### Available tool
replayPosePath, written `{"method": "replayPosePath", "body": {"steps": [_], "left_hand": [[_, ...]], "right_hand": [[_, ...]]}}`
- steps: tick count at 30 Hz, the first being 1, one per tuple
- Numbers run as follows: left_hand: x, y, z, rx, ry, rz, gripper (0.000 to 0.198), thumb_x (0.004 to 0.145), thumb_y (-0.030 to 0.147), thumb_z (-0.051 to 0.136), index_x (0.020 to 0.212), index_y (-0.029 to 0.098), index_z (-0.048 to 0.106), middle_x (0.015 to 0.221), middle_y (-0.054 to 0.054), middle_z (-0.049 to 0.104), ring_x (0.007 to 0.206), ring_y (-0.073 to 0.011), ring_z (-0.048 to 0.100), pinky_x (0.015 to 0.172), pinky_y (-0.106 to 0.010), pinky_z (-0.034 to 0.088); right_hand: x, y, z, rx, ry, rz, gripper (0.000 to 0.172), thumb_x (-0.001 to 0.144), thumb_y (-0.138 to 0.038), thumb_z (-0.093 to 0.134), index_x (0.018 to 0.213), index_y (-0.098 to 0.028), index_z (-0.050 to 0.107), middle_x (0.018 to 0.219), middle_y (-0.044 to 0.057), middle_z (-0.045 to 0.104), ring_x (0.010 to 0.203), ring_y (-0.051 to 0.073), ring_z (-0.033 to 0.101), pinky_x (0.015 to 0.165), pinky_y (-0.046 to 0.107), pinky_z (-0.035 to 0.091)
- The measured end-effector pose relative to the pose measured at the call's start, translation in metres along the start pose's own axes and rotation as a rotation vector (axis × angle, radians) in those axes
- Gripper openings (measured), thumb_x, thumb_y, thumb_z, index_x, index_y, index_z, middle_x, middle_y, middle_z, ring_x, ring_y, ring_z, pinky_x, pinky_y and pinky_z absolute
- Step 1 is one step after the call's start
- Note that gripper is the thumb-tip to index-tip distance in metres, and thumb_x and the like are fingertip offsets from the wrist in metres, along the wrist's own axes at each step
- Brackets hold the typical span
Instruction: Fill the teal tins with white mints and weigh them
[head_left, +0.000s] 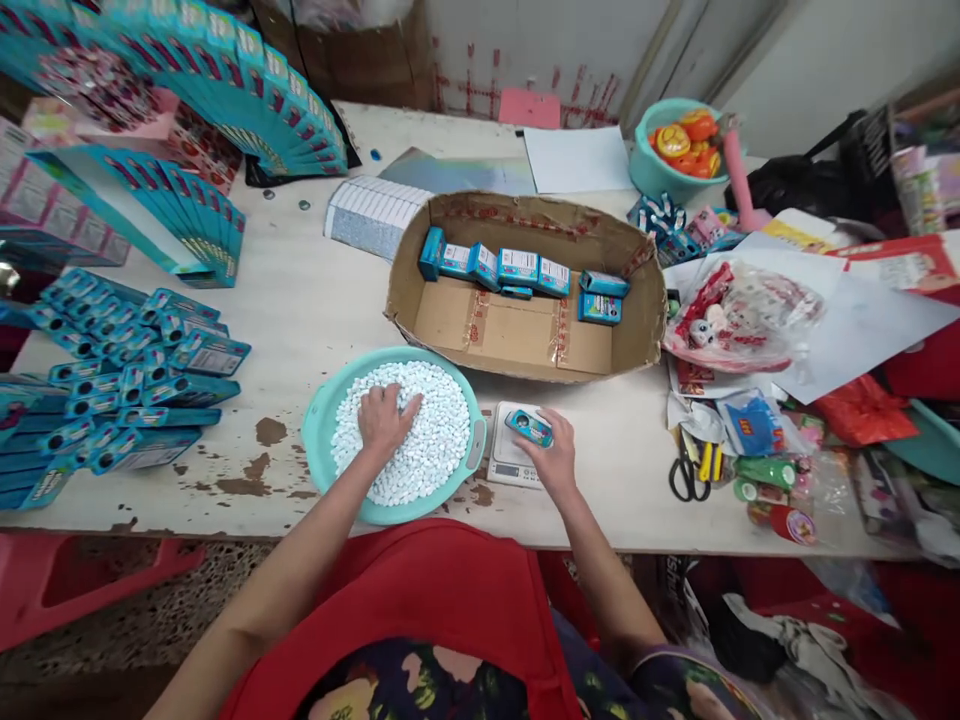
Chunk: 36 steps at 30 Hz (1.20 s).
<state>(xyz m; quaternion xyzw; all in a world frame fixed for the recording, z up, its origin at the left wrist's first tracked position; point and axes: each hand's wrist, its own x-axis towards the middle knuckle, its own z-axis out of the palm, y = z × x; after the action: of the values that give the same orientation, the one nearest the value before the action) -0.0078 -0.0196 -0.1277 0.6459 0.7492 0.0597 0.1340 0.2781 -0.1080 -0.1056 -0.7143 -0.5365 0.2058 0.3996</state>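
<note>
My left hand (pixel 386 420) rests in a mint-green basin (pixel 313 425) filled with small white pellets (pixel 431 450). Its thumb stands apart from the fingers, and the fingertips touch the pellets. On the right, my right hand (pixel 553 452) grips a small blue printed box (pixel 529 428) by its end. The box is over the pan of a white digital scale (pixel 510 455), and I cannot tell whether it touches the pan. Behind the basin and scale, a cardboard box (pixel 517 340) holds several similar blue boxes (pixel 517 266) along its far side.
Stacks of blue boxes (pixel 150 380) and fanned-out display cartons (pixel 172 215) crowd the left. Black-handled scissors (pixel 686 480), plastic bags (pixel 750 320) and loose packets lie on the right. A teal bucket (pixel 660 180) with orange toys stands at the back. The table's front edge (pixel 637 545) runs near my body.
</note>
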Motion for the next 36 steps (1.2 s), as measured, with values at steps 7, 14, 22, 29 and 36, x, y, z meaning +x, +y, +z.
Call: {"method": "replayPosePath", "body": {"steps": [7,14,22,29,36], "left_hand": [[-0.020,-0.002,0.007,-0.155,-0.057,0.033,0.033,0.087,0.043,0.042,0.101,0.021,0.061,0.104,-0.008,0.064,0.092,-0.0244,0.061,0.065,-0.029,0.043],[-0.018,-0.012,0.018,-0.349,-0.037,0.045,0.023,0.081,0.042,0.048,0.085,0.025,0.063,0.092,-0.004,0.070,0.086,-0.0239,0.064,0.074,-0.031,0.047],[-0.018,-0.011,0.018,-0.426,-0.052,0.005,0.025,0.079,0.041,0.050,0.085,0.022,0.066,0.094,-0.006,0.070,0.090,-0.0245,0.064,0.081,-0.032,0.046],[-0.010,-0.011,0.012,-0.560,-0.122,-0.101,0.021,0.072,0.041,0.059,0.078,0.022,0.065,0.071,-0.001,0.064,0.074,-0.0192,0.060,0.070,-0.026,0.044],[-0.012,-0.016,-0.026,-1.494,-0.275,-0.433,0.026,0.061,0.036,0.069,0.077,0.019,0.058,0.065,0.001,0.056,0.052,-0.0123,0.050,0.044,-0.020,0.036]], "right_hand": [[0.150,-0.033,-0.012,-0.121,0.113,-0.277,0.032,0.084,-0.039,0.058,0.111,-0.021,0.057,0.111,0.010,0.060,0.107,0.023,0.053,0.095,0.042,0.041],[0.320,-0.031,0.083,-0.439,-0.342,-0.213,0.084,0.060,-0.043,0.080,0.131,-0.015,0.045,0.143,0.020,0.034,0.133,0.038,0.027,0.106,0.057,0.024],[0.322,-0.022,0.107,-0.778,-0.526,-0.200,0.090,0.047,-0.014,0.078,0.131,-0.016,0.045,0.130,0.020,0.043,0.119,0.041,0.037,0.096,0.058,0.034],[0.253,-0.040,0.021,-0.342,-0.570,-0.065,0.066,0.063,-0.024,0.065,0.126,-0.012,0.050,0.110,0.012,0.062,0.095,0.027,0.058,0.089,0.044,0.046],[0.127,-0.042,-0.109,0.318,-0.313,0.155,0.063,0.065,-0.032,0.075,0.122,-0.019,0.051,0.121,0.008,0.062,0.106,0.024,0.060,0.098,0.042,0.045]]}}
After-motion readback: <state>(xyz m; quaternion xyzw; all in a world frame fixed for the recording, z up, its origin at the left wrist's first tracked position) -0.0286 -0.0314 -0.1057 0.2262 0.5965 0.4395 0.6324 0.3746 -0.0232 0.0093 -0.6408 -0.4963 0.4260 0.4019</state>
